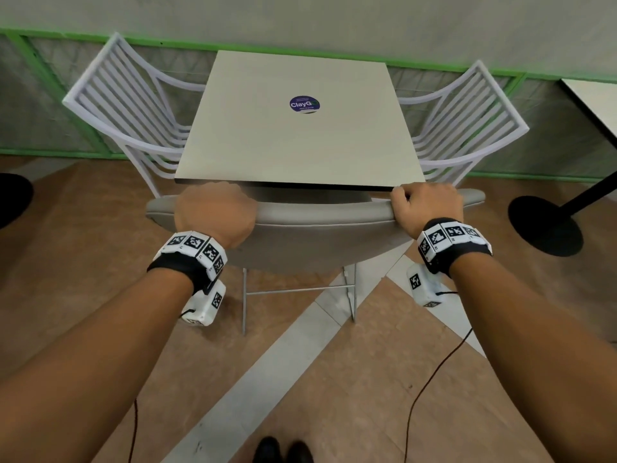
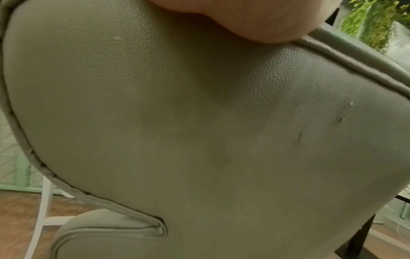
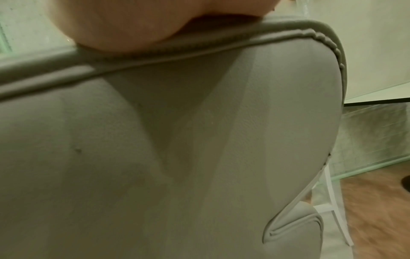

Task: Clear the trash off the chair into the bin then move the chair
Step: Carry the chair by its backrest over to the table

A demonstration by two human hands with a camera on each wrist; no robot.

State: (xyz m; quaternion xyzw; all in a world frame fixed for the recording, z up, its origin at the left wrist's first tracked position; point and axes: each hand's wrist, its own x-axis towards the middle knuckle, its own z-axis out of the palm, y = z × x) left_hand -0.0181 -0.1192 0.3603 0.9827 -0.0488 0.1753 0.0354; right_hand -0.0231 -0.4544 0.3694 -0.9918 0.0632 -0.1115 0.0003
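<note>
A grey padded chair [image 1: 317, 235] stands tucked against the near edge of a square beige table [image 1: 297, 128]. My left hand [image 1: 213, 212] grips the top of the backrest near its left end. My right hand [image 1: 425, 203] grips the same top edge near its right end, fingers curled over it. Both wrist views are filled by the grey leather back of the chair [image 2: 199, 140] [image 3: 155, 157], with the heel of each hand at the top. The seat is hidden by the backrest and table. No trash or bin is in view.
Two white slatted chairs [image 1: 127, 108] [image 1: 467, 128] flank the table's sides. A black round table base [image 1: 544, 225] stands on the floor at right, another dark base [image 1: 13, 198] at far left. A green-trimmed wall [image 1: 300, 15] runs behind. My shoes [image 1: 283, 451] are below.
</note>
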